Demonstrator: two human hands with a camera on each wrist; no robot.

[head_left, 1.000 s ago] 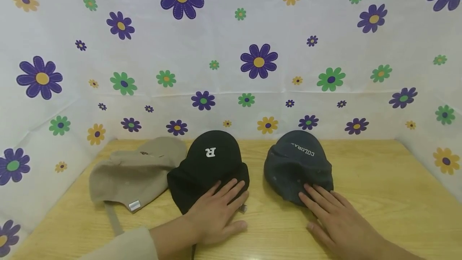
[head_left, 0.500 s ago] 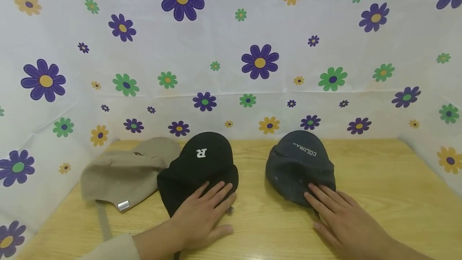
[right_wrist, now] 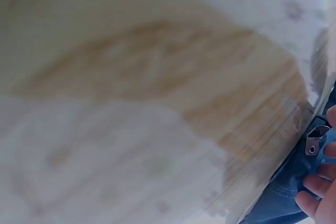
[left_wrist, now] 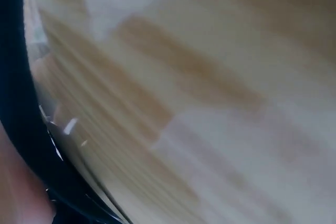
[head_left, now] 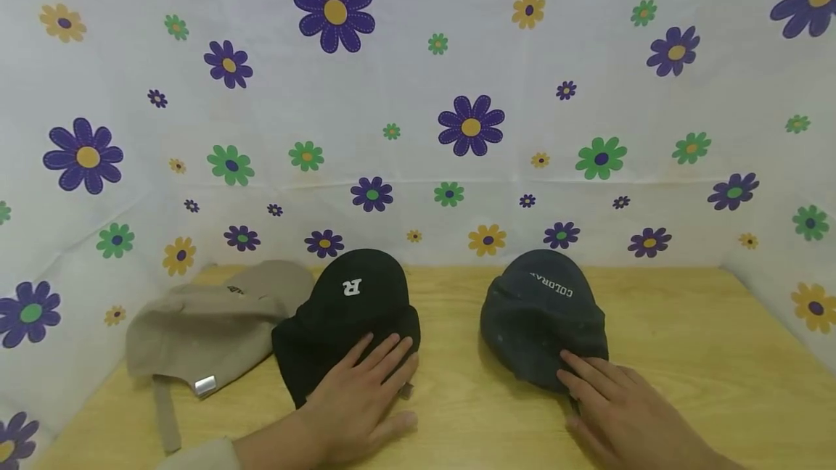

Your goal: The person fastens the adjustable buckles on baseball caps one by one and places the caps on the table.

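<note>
A black cap (head_left: 359, 307) with a white letter R lies left of the middle of the table. My left hand (head_left: 355, 401) rests on its near side, fingers spread and straight, thumb out to the right. To the right lies a dark blue cap (head_left: 542, 318) with white lettering on its front. My right hand (head_left: 620, 405) touches its near right edge with extended fingers. In the right wrist view, the fingertips (right_wrist: 312, 187) lie on the blue cap (right_wrist: 289, 187) beside its metal buckle (right_wrist: 313, 144). A beige cap (head_left: 202, 332) lies at the left, overlapped by the black one.
The wooden table (head_left: 692, 361) reaches back to a white cloth (head_left: 418, 71) with printed flowers, which also hangs at both sides. The beige cap's strap (head_left: 166, 415) trails toward the front, near a silver buckle (head_left: 205, 386).
My left hand and the black cap have moved left, and the beige cap has shifted left with them. The blue cap and my right hand have hardly moved.
</note>
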